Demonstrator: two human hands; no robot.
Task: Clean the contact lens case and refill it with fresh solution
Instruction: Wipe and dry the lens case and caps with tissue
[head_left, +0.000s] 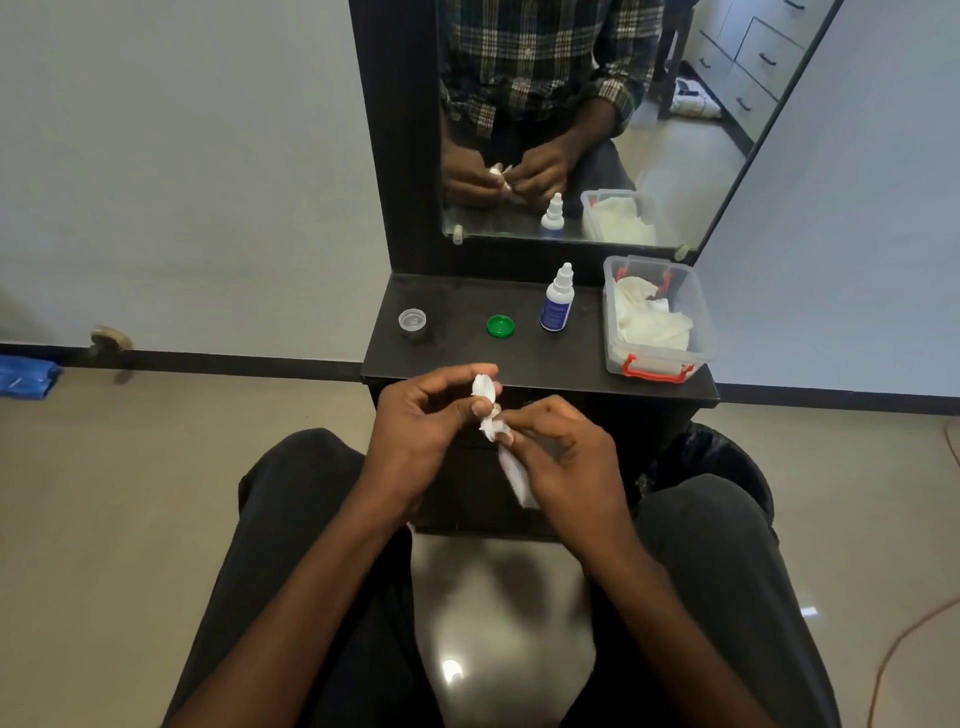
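The left hand (415, 415) holds the white lens case (482, 387) up in front of the tabletop (467, 358), its grip narrow, thumb and fingertips pinching one end so the open wells are left free to reach. The right hand (558, 457) pinches a twisted strip of tissue (511, 470) and presses its tip against the case, the loose tail hanging toward 6 o'clock; twisting it thin likely helps it get down into a well. This looks like the wiping step, with refilling not yet begun. The two caps lie apart on the tabletop, out of the way: a green cap (501, 326) at 12 o'clock from the hands and a clear cap (412, 320) at about 11 o'clock. The solution bottle (557, 301) stands upright at 1 o'clock, just beside the green cap and close for the refill. A clear box with red clips (655, 317) at 2 o'clock holds more tissue, probably spare wipes. A mirror (597, 119) behind reflects the hands.
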